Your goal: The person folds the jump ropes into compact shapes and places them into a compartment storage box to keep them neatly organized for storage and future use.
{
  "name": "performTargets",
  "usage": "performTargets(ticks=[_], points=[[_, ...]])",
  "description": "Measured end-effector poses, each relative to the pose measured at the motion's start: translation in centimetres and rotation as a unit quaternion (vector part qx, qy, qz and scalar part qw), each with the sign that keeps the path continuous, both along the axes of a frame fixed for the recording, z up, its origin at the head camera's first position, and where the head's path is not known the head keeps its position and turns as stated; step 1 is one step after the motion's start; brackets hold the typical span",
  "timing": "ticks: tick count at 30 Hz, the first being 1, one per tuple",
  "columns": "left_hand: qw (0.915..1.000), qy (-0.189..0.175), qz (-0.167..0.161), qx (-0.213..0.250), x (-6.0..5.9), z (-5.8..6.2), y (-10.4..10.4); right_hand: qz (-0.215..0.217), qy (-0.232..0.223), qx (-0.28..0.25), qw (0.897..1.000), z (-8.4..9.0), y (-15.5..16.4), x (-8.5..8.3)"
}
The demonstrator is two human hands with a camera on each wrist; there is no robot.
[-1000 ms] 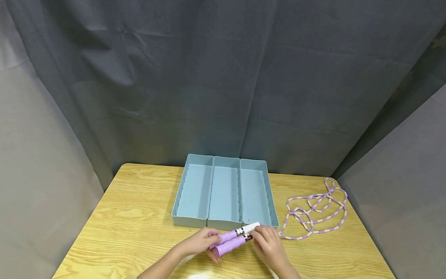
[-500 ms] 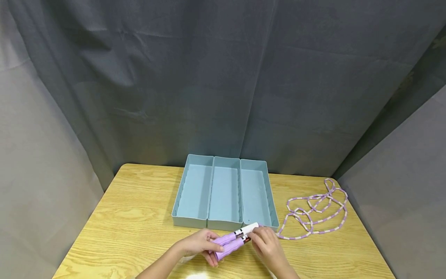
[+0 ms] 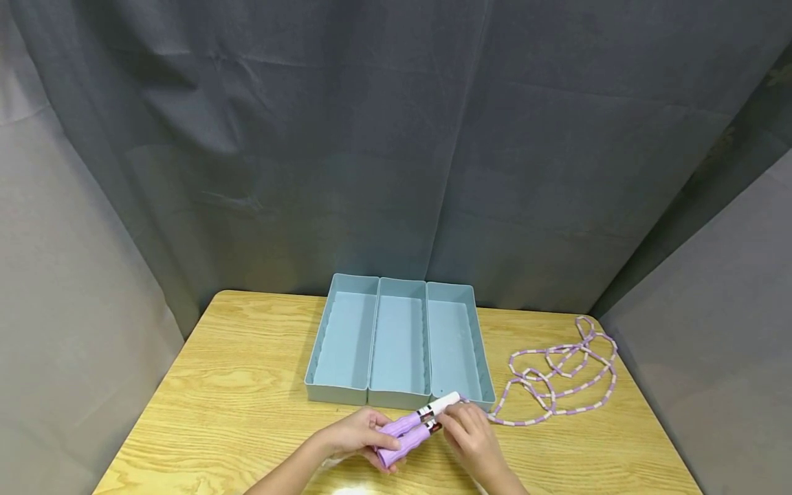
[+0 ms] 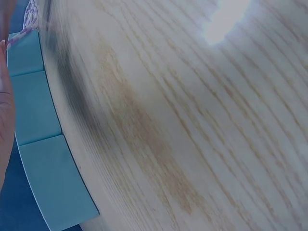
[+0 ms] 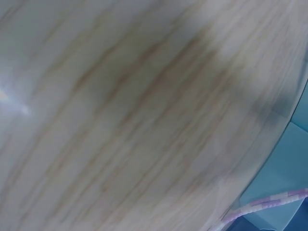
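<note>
Two purple jump rope handles (image 3: pixel 406 444) with black-and-white bands and white tips lie side by side, slanting up to the right, in the head view. My left hand (image 3: pixel 355 434) grips both at their near ends, its thumb laid across the top. At the other end the curled fingers of my right hand (image 3: pixel 473 440) pinch the handles near their white tips and partly hide them. From there the purple-and-white beaded rope (image 3: pixel 572 411) runs out to loose loops on the right of the table. Only an edge of the left hand shows in the left wrist view.
Three joined blue-grey bins (image 3: pixel 337 394) stand just beyond the hands. The wooden table (image 3: pixel 229 385) reaches out on both sides, with a grey curtain (image 3: pixel 346 172) behind it. In the right wrist view, the beaded rope (image 5: pixel 269 203) crosses in front of a bin.
My left hand has shifted along the handles, its thumb now over the lower one. The handles have moved slightly, and the right hand has drifted a little left.
</note>
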State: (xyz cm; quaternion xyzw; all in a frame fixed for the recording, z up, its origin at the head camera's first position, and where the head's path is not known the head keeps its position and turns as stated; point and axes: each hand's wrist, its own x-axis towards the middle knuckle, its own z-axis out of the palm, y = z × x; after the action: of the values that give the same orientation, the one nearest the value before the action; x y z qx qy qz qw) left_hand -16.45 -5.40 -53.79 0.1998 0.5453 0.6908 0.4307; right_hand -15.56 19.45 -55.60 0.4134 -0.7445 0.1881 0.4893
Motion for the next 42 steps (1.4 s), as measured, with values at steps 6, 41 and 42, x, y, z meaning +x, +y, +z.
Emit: performTargets(ticks=[6, 41, 42], points=[[0.9999, -0.012, -0.003, 0.002, 0.0, -0.5, 0.2, 0.011, 0.005, 0.001, 1.000, 0.4, -0.2, 0.1], [0.9934, -0.066, -0.093, 0.011, -1.3, 0.2, -0.7, -0.022, 0.001, 0.060, 0.998, 2.9, 1.3, -2.6], [0.9934, -0.065, -0.094, 0.010, -1.4, 0.2, -0.7, -0.025, 0.001, 0.063, 0.998, 2.9, 1.2, -2.6]])
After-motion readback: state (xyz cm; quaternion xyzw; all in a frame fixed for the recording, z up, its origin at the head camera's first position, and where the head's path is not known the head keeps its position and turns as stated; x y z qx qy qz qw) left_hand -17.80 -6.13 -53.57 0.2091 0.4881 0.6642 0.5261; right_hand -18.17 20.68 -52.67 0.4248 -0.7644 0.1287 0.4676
